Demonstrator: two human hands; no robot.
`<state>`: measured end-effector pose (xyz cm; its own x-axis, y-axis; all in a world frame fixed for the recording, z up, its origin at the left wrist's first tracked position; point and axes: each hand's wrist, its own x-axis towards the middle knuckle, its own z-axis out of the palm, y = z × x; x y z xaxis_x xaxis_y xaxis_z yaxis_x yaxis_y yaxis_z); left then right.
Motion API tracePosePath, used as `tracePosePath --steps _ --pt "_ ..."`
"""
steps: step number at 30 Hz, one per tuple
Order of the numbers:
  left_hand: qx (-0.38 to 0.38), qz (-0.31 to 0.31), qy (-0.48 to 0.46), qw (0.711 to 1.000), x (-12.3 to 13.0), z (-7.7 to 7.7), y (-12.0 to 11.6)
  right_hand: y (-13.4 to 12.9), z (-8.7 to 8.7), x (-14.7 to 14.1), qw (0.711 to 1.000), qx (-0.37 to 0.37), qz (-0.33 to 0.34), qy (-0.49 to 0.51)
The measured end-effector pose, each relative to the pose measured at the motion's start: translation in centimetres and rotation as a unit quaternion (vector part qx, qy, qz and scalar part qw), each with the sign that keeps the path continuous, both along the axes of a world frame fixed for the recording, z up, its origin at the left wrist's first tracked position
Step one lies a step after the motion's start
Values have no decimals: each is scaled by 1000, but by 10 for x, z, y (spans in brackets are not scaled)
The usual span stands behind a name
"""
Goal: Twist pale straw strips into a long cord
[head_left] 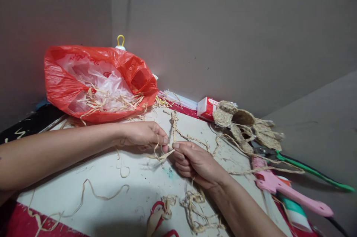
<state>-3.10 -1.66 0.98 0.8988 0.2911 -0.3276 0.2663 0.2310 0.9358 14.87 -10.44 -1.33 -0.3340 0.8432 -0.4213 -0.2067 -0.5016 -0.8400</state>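
Head view, hands (pixel 145 137) (pixel 192 162) close together, pinching straw (pixel 161 156) above the board (pixel 104 207), fingertips partly hidden, scissors (pixel 156 216) cut off below, bag (pixel 75 105) contents unclear.

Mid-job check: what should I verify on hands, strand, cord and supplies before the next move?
1. Left hand gripping fibre: ok, fingers pinched.
2. Right hand gripping pale strand: ok, thumb pressed on it.
3. Long cord clear of pink glue gun: not ok, crosses it.
4. Fibre visible in red bag: ok.
5. Enough fibre to finish: cannot tell.
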Motion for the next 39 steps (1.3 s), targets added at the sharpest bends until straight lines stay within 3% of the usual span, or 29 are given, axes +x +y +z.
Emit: tracePosePath --steps 5,8,12,16,20,23,28,30,34,39 --pt "31 13 64 997 -7 3 19 1 1 1 1000 6 10 -1" --pt "110 2 115 987 -13 11 28 1 0 1 1000 9 15 4" --pt "255 -17 155 954 -27 37 35 2 0 0 1000 11 19 15" --pt "293 4 206 934 -48 65 38 2 2 0 1000 5 14 27" --pt "380 36 242 892 -69 83 45 2 3 -1 999 2 16 37" --pt "475 83 246 841 -76 88 52 2 2 -2 999 4 22 46" --pt "639 116 248 719 -67 81 64 3 1 -1 999 8 29 43" --pt "655 112 270 697 -59 75 69 4 -1 -1 999 8 30 34" --pt "643 72 300 701 -48 59 81 4 -2 1 999 19 43 17" --pt "613 47 303 729 -50 40 89 5 -2 0 998 31 51 17"
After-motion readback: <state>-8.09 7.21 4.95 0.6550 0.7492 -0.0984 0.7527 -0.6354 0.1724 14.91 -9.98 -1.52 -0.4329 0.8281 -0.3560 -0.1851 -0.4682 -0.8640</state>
